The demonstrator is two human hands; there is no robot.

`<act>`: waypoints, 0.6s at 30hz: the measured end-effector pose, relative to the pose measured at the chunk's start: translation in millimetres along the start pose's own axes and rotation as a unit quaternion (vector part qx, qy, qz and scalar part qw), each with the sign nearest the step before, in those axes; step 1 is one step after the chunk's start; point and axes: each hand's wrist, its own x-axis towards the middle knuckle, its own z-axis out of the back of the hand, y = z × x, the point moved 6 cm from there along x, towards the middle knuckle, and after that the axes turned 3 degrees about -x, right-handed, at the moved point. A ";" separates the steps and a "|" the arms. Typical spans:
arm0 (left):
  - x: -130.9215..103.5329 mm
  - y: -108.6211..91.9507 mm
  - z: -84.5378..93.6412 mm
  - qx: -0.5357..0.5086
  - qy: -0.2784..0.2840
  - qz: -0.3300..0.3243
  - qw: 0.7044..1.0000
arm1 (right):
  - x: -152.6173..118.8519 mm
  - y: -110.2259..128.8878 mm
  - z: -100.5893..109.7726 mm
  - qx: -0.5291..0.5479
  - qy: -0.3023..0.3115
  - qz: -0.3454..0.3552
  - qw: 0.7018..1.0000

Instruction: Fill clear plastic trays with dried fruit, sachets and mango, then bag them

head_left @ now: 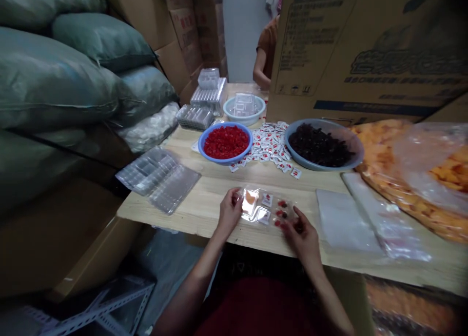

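Between my two hands lies a clear plastic compartment tray (260, 225) at the table's front edge. An orange piece sits in its left compartment, two small white printed packets (266, 199) in the middle, and several red and dark pieces (281, 213) on the right. My left hand (230, 210) grips the tray's left end, thumb and fingers pinched on it. My right hand (302, 232) is at the right end, its fingers bent round that edge near the red pieces. Whether it also holds a loose piece is hidden.
Behind are a blue bowl of red pieces (225, 143), scattered packets (268, 141) and a bowl of dark pieces (321, 143). Clear trays (157, 175) are stacked left. Plastic bags (347, 224) and a bag of orange pieces (402, 175) lie right. A person's arm (260, 69) shows behind a carton (351, 58).
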 end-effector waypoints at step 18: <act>51.3 -2.6 -20.4 0.222 0.055 -0.066 0.971 | 78.1 -3.7 -9.6 -0.230 -0.026 0.130 0.964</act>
